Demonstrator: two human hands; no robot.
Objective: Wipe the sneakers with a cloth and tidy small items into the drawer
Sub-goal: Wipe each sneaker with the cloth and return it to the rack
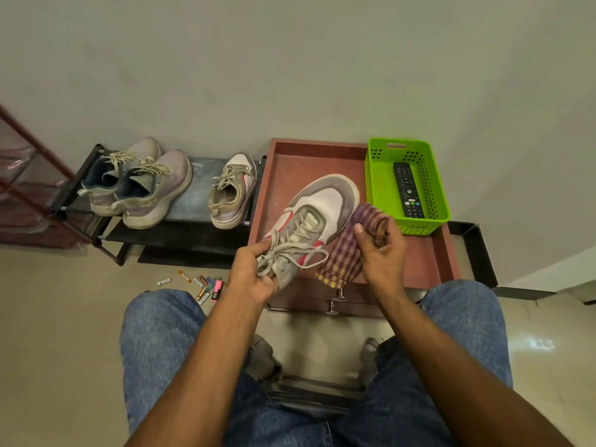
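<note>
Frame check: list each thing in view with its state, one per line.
Held sneaker: gripped at the laces by left hand.
Checked cloth: bunched in right hand, against the sneaker.
Three sneakers: on the rack.
Remote: lying in the green basket.
Batteries and markers: scattered on the floor.

maroon-yellow checked cloth (343,253), green basket (374,185)

grey-and-white sneaker (317,217), red accents: gripped at heel end by left hand (254,274), toe pointing away. checked cloth (346,253): held in right hand (382,256), against the sneaker's side. red-brown cabinet top (290,162): beneath both hands. green basket (406,185) with remote (408,190): beyond right hand. three sneakers on rack (180,208): beyond and left of left hand. batteries and markers (203,287): on floor, just left of left hand.
</note>
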